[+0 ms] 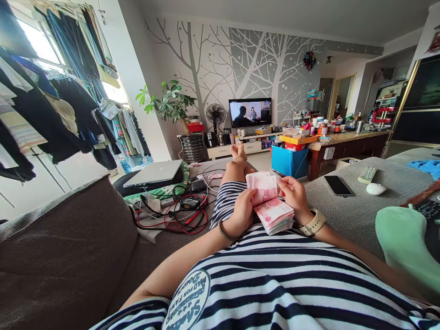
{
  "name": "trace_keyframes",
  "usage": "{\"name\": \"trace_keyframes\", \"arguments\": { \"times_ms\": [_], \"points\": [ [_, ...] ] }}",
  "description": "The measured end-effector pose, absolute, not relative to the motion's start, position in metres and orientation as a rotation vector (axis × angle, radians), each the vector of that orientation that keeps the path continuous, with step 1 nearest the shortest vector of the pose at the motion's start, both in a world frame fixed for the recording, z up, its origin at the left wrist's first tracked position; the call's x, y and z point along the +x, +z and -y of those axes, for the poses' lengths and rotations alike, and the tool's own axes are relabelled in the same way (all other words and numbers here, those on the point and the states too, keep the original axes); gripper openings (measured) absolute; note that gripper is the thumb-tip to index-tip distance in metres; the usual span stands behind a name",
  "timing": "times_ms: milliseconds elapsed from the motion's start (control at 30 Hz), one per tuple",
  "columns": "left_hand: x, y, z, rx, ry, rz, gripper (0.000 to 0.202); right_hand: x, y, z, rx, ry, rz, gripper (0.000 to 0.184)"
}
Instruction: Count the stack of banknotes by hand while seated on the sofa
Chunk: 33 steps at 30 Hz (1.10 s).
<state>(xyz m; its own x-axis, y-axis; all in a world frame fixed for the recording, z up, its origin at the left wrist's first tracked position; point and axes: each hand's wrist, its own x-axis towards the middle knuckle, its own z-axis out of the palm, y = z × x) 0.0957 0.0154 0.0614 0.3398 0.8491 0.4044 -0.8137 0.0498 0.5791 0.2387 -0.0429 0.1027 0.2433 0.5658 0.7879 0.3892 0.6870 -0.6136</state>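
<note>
I lie back on a grey sofa in a striped top, legs stretched out ahead. A thick stack of pink banknotes rests on my lap. My left hand grips the stack from its left side, thumb on top. My right hand, with a cream watch on the wrist, pinches the upper notes, which are folded up and back from the stack.
A black phone, a remote and a white mouse lie on the sofa to my right. A laptop and tangled red and black cables sit to my left. A mint cushion is at right. A TV plays ahead.
</note>
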Motion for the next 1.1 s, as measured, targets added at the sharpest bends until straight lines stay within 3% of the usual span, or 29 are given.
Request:
{"name": "trace_keyframes", "arguments": {
  "times_ms": [200, 433, 700, 1100],
  "points": [
    [0.088, 0.069, -0.002, 0.896, 1.2, -0.013, 0.041, 0.242, 0.103, 0.039, -0.961, 0.124, 1.408, 0.062],
    [0.099, 0.065, -0.019, 0.778, 1.343, -0.141, 0.023, 0.246, 0.1, 0.037, -0.939, 0.089, 1.419, 0.056],
    [0.102, 0.062, -0.024, 0.801, 1.365, -0.168, 0.028, 0.248, 0.098, 0.035, -0.905, 0.129, 1.416, 0.052],
    [0.102, 0.056, -0.026, 0.816, 1.348, -0.167, 0.025, 0.241, 0.1, 0.042, -0.882, 0.171, 1.4, 0.063]
  ]
}}
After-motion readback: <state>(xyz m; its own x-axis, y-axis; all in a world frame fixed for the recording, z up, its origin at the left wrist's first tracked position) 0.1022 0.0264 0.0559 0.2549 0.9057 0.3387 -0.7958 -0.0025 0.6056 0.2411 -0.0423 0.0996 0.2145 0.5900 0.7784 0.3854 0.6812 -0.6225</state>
